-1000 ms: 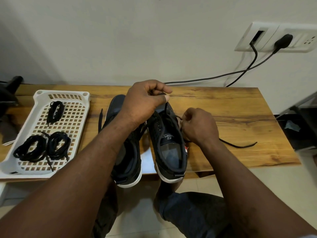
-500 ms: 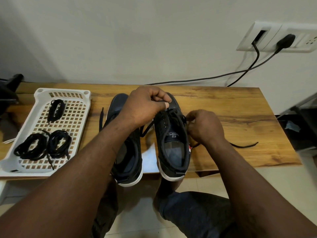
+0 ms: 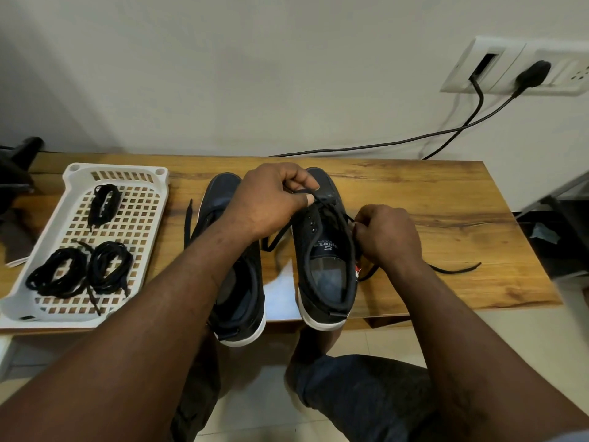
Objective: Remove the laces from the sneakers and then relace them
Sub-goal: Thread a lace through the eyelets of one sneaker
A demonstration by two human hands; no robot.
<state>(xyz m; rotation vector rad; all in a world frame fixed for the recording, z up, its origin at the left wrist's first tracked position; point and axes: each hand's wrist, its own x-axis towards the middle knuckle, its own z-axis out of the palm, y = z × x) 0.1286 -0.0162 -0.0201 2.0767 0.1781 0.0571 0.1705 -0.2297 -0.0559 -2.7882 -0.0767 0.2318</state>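
Two dark navy sneakers with white soles stand side by side on the wooden table, heels toward me. The left sneaker (image 3: 237,291) is partly hidden under my left forearm. My left hand (image 3: 271,202) hovers over the toe end of the right sneaker (image 3: 325,266) and pinches a strand of its black lace (image 3: 459,270). My right hand (image 3: 385,234) sits at the right side of that shoe, fingers curled, pinching the lace at the eyelets. One loose lace end trails right across the table; another hangs between the shoes.
A white perforated plastic tray (image 3: 70,314) at the left holds three bundles of black laces (image 3: 79,272). Black cables (image 3: 382,145) run from a wall socket (image 3: 522,71) down behind the table. A dark object (image 3: 16,173) stands at the far left edge.
My left hand has come down from above the shoe to its toe end, still pinching the lace. My right hand stays at the right eyelets. The right sneaker sits flatter on the table.
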